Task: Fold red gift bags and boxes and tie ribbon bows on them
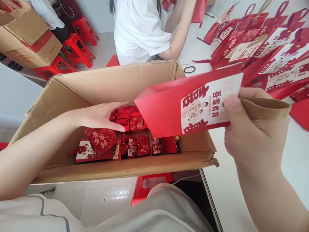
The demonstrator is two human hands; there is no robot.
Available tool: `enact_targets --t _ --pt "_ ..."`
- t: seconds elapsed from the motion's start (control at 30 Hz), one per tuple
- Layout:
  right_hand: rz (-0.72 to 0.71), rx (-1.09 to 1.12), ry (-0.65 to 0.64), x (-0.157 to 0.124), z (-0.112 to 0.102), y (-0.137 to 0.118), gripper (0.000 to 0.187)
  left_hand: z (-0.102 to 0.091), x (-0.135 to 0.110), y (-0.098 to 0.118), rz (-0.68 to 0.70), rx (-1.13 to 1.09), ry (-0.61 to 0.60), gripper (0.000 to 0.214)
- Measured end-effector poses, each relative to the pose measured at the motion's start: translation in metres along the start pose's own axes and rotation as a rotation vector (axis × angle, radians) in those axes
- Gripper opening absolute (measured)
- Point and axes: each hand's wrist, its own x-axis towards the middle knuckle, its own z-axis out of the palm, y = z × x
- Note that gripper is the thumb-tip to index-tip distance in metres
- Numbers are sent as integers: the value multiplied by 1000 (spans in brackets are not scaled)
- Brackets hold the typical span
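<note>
My right hand (pixel 251 129) is closed on a flat red paper gift bag (pixel 183 106) with a white printed panel, pinching it by its right end near a tan handle. The bag hangs over the right side of a large open cardboard box (pixel 135 167). My left hand (pixel 103 116) reaches into that box with fingers stretched out, their tips touching a stack of small red ribbon-tied boxes (pixel 130 119). Below the hand lie several small red packets and cards (pixel 101 141) on the box floor.
Another person in a white shirt (pixel 140 29) stands behind the box. Several finished red gift bags (pixel 270 48) lie on the white table at the right, with a black hair tie (pixel 189 69) near them. Red plastic stools (pixel 77 42) and a cardboard carton (pixel 26 38) stand at the left.
</note>
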Motion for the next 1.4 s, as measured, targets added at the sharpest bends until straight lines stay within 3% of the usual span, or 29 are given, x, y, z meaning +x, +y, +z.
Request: enact_targets --t 0.03,0.1,0.2,0.3,0.37,0.53,0.7,0.8,0.87,0.97,1.03,1.23,1.3,1.4 --pt "58 99 146 0 4 -1 19 5 -1 15 162 -122 -32 104" --pt "125 257 169 -1 15 -3 17 15 -4 40 402 -347 -8 112" --pt "211 407 79 -4 26 -4 18 22 -5 60 508 -490 110 103" --pt "250 419 -30 -7 25 1 23 18 0 65 445 -485 204 89" --pt "243 364 -85 -9 21 6 30 14 8 64 309 -509 212 74" --pt "188 248 -41 -14 10 18 35 18 41 54 -85 -452 3 62" --pt "193 238 -21 -18 -1 24 34 66 82 39 -225 -236 71 85" --pt "222 272 -19 -20 -4 24 33 108 105 28 -254 -229 -82 80" --pt "244 311 -26 -21 -5 23 32 132 118 20 -172 -135 -193 72" --pt "276 350 -46 -22 -7 22 31 153 138 5 117 17 -132 64" --pt "295 363 -52 -22 -9 22 31 159 152 -5 229 -36 -187 60" --pt "314 378 -57 -21 -10 21 29 171 180 -21 266 -294 -609 67" --pt "307 378 -71 -21 -9 22 28 176 180 -19 294 -282 -629 73" --pt "291 395 -72 -22 -8 24 27 174 171 -13 296 -52 -500 78"
